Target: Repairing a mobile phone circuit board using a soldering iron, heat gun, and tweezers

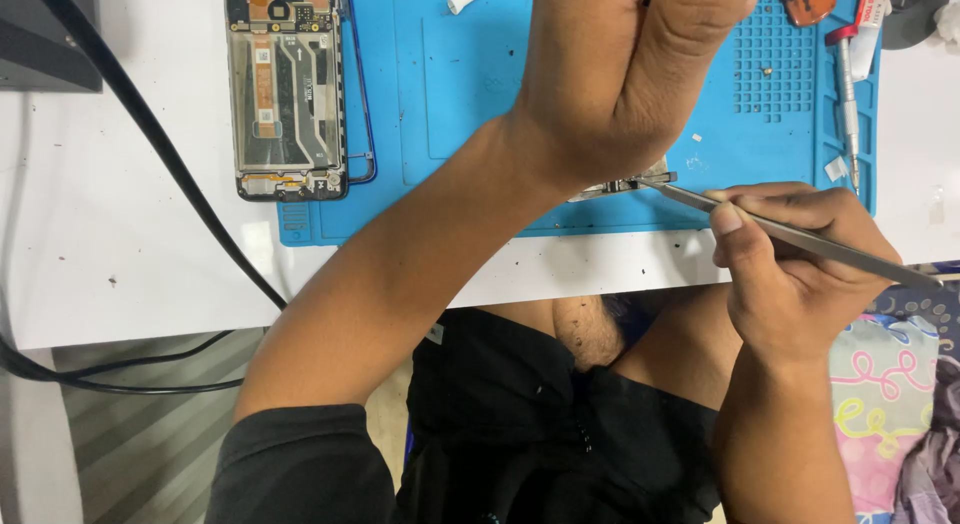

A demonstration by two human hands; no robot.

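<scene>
Steel tweezers (800, 239), pinched in our right hand (790, 274), touch their tips to a small metal part (625, 184) on the blue mat (450, 114) near its front edge, our left hand (620, 74) pressing closed-fingered on it, so we judge light, level prying safest.

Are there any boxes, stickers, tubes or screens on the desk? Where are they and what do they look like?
Opened phone: top left, half on the blue mat; a rectangle with its back off, dark parts and an orange strip showing. No lit screen.
Tube: top right corner of the mat; slim, white with red print.
White scraps: small bits like torn stickers, right side of the mat.
Dark device: top left corner; only an edge shows, too little to tell if it is a screen.
</scene>
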